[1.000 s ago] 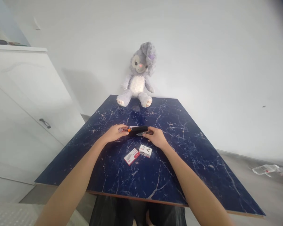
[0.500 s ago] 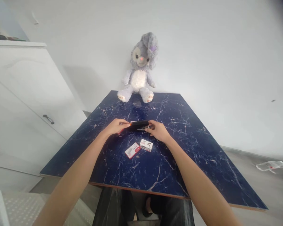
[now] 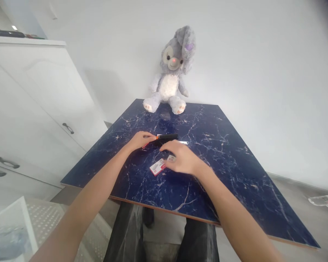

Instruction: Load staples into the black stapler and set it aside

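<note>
viewpoint: i am inspecting from a distance through the head view, and two bare hands are showing over a blue marbled worktop (image 3: 164,193).
left hand (image 3: 142,141): thumb and forefinger are pinching nearly together at the orange end of the black object; i am noting hardly any gap.
black object (image 3: 168,137): it is lying crosswise near the middle of the worktop, orange end toward the left hand; i cannot tell whether its underside is touching the surface.
right hand (image 3: 182,157): thumb and fingers are curving well apart around the small white box; i cannot tell whether they are touching it.
small white box (image 3: 171,158): it is showing in that gap, partly hidden by the right hand, nearer the front edge than the black object.
red-and-white box (image 3: 156,167): it is lying flat just left of the small white box, one end near the right thumb.
silver item (image 3: 183,142): it is showing just beyond the right hand, mostly hidden.
plush rabbit (image 3: 171,82): it is sitting at the far edge, well apart from both hands.
cabinet (image 3: 41,109): it is standing at the left, white, with dark handles.
</note>
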`<action>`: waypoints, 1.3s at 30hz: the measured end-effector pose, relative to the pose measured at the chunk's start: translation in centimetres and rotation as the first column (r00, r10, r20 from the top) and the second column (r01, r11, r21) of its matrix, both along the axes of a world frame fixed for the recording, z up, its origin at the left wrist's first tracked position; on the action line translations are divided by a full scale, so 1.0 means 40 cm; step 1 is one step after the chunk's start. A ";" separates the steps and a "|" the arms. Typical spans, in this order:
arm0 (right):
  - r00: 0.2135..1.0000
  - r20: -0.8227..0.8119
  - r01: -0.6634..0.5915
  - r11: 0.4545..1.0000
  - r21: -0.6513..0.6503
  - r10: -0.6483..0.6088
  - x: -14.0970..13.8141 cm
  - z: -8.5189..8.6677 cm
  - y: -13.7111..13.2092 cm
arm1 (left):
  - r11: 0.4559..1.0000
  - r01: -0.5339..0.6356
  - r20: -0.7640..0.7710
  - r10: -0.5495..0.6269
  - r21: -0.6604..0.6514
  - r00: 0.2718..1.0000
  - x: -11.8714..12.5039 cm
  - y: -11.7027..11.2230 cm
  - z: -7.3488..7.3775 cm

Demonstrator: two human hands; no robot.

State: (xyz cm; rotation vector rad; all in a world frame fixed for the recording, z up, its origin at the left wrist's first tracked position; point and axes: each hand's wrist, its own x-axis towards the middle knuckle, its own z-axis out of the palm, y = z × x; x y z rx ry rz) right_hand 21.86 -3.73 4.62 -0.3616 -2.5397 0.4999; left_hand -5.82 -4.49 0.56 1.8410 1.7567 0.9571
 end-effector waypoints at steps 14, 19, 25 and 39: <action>0.981 0.189 -0.038 0.998 -0.053 0.047 -0.006 -0.054 0.010 | 0.997 -0.016 -0.031 0.018 0.077 0.999 0.027 -0.014 -0.008; 0.983 0.173 -0.038 0.992 -0.118 0.058 -0.009 -0.057 0.019 | 0.993 0.003 -0.156 0.015 0.114 0.988 0.032 -0.016 -0.011; 0.999 0.038 0.014 0.978 -0.207 -0.006 -0.004 -0.062 0.031 | 0.926 -0.019 -0.120 0.069 0.378 0.990 0.043 -0.035 0.033; 0.928 -0.308 0.201 0.978 -0.054 -0.208 -0.005 -0.064 0.062 | 0.961 0.278 0.621 -0.216 -0.003 0.753 0.106 -0.082 0.088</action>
